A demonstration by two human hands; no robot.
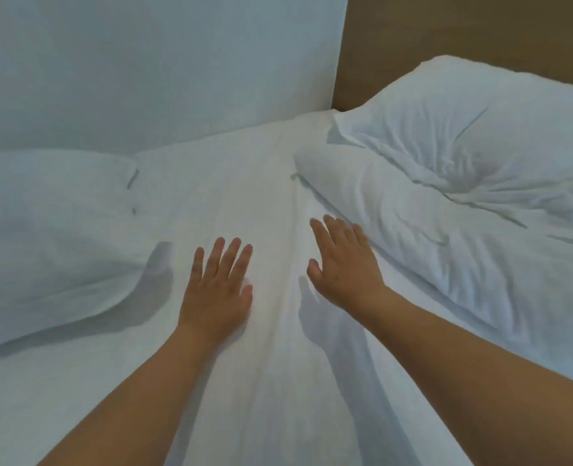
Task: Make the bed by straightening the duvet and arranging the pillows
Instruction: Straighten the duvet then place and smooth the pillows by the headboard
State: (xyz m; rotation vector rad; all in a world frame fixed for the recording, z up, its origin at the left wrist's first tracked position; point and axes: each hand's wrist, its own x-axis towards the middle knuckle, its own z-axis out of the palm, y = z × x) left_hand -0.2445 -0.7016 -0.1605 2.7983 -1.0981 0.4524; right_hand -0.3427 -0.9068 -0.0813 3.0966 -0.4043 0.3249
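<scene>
A white sheet (pixel 231 183) covers the bed, with a long lengthwise crease running between my hands. My left hand (pixel 219 287) lies flat and open on the sheet, palm down, fingers spread. My right hand (pixel 343 262) is also flat and open, its fingers beside the near edge of a white pillow (pixel 429 250). A second white pillow (pixel 486 129) rests on top of that one, against the headboard. A bunched white duvet (pixel 49 237) is heaped at the left, apart from my left hand.
A pale wall (pixel 143 62) runs along the far side of the bed. A brown wooden headboard (pixel 480 28) stands at the upper right, meeting the wall at the corner.
</scene>
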